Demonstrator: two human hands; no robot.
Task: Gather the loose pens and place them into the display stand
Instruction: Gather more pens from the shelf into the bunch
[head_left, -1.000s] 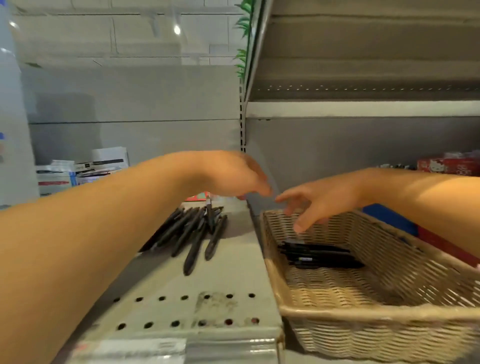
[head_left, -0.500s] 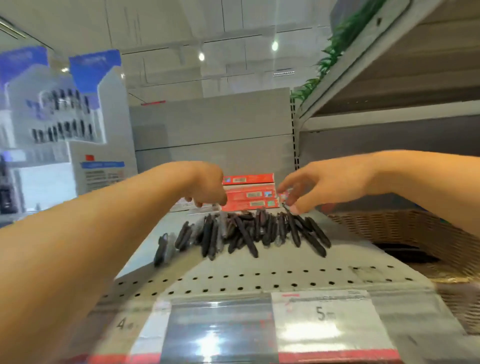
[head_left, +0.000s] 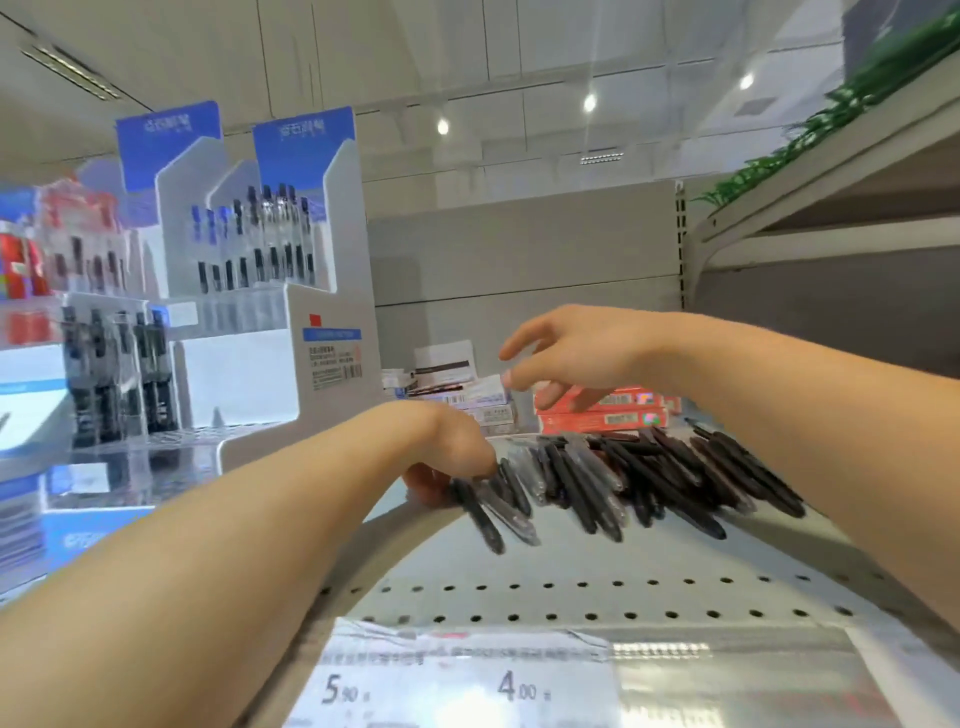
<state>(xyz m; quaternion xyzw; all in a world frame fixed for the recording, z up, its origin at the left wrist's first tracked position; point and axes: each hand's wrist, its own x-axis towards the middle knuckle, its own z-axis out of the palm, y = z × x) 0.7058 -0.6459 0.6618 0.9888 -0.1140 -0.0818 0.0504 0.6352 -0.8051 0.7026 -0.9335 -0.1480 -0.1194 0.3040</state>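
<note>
While down at the left end of the loose pens (head_left: 613, 478), left hand (head_left: 452, 457) curls its grip around a few dark barrels at the shelf's (head_left: 571, 577) rounded corner. Right hand (head_left: 576, 353) up in the air over the heap, fingers (head_left: 519, 343) spread and apart, gripping nothing. Pens heaped in a row across the perforated shelf, just in front of red boxes (head_left: 602, 415). Display stand (head_left: 291, 332) off to the left, upright pens in its clear tiers. Price tags (head_left: 467, 680) along the front edge

"5.90" and "4.00" on price strip (head_left: 467, 686)
</note>
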